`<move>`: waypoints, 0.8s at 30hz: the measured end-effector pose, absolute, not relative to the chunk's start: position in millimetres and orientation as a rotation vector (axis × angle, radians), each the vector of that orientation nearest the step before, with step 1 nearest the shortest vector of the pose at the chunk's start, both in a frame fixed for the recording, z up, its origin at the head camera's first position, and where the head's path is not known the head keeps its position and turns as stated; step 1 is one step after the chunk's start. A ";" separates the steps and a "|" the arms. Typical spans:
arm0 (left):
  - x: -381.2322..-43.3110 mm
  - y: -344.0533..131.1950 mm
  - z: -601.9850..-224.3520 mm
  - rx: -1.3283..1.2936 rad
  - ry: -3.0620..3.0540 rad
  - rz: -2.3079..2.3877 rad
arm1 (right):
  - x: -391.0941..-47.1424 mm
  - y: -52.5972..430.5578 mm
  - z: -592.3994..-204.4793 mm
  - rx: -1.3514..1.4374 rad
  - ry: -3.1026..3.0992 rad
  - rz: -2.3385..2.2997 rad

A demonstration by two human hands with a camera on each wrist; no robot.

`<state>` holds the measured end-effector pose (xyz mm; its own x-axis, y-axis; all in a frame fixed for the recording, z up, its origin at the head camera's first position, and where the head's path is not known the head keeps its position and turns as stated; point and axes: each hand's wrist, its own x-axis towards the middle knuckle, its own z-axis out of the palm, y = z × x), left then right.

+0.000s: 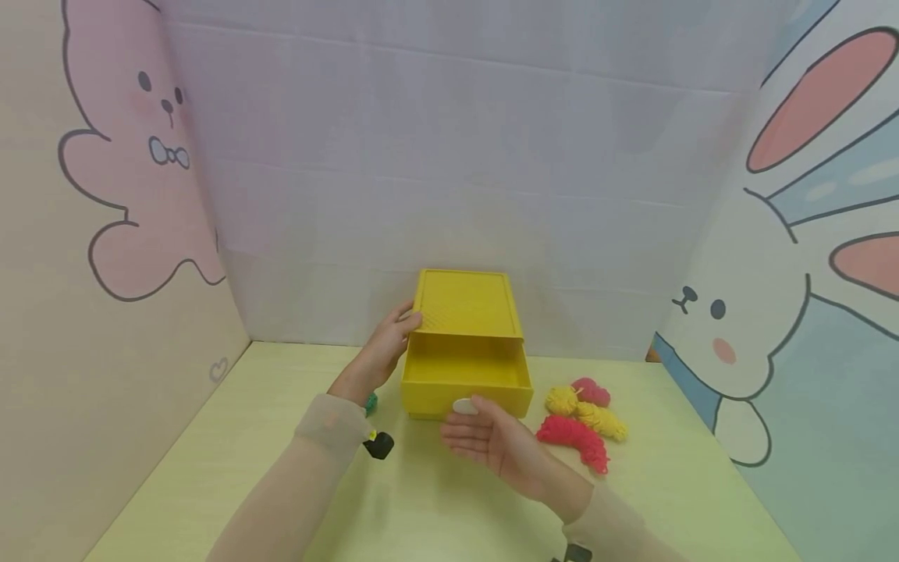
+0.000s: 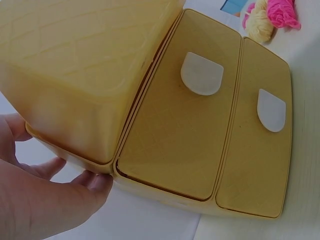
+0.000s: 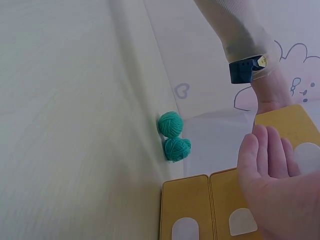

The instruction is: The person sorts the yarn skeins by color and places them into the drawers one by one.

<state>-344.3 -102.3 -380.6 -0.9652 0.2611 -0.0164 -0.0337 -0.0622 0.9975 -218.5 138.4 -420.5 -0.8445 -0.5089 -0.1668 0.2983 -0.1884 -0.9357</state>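
On the left, two teal yarn balls (image 3: 173,136) lie against the wall, one touching the other — the right wrist view shows both, while the head view catches only a green sliver behind the left wrist. The left hand (image 1: 385,349) rests against the left side of the yellow box (image 1: 467,343), fingers loosely curved along its edge. The box sits mid-table near the back wall; its textured top is diamond-patterned and the upper drawer (image 1: 466,368) stands pulled out. The left wrist view shows two drawer fronts, each with a white rounded tab (image 2: 202,73). No writing is readable. The right hand (image 1: 492,442) lies open, palm up, fingertips at the drawer's front — gripping nothing. Right of it, red and yellow yarn (image 1: 582,421) is heaped.
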 end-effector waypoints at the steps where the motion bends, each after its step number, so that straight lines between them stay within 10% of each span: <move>1: -344.4 -102.3 -380.6 0.250 2.002 2.136 | -217.7 138.4 -420.4 -0.246 1.566 -2.070; 24: -342.1 -101.2 -378.2 0.252 2.008 2.118 | -215.3 145.0 -421.1 -0.292 1.581 -2.001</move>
<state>-342.1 -101.2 -378.2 -0.9629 0.2689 -0.0214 -0.0357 -0.0484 0.9982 -215.3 145.0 -421.1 -0.8155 -0.5527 -0.1717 0.2948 -0.1414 -0.9450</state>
